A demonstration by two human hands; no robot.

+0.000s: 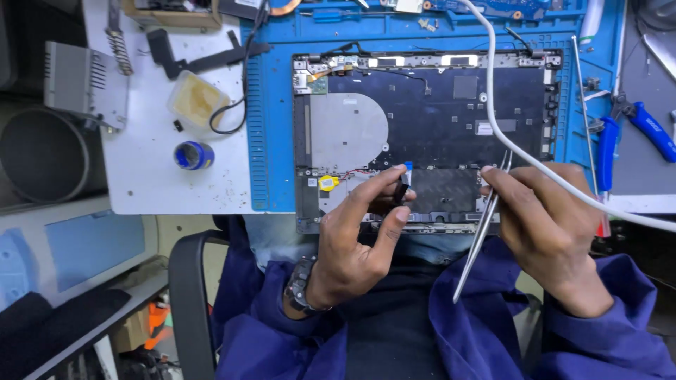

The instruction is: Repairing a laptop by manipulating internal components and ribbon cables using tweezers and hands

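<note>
Blue silicone matting (274,105) covers the desk (155,183) under an opened laptop base (422,134), whose dark inner face is turned up; near its near edge a small dark flat cable with a blue tab (403,181) is pinched between thumb and forefinger of the left hand (355,236), the fingers (377,184) closed narrowly on it and the others curled beneath; metal tweezers (482,229) are gripped pen-fashion in the right hand (546,222), fingers wrapped tight round the shaft, the tips resting just by the right side of the touchpad area (447,190); whether the tips are shut cannot be told; the cable is best kept straight and untwisted, held by its tab only, and the tweezers steadied so that nothing is scratched; a white cable (507,141) crosses the right wrist and could snag.
</note>
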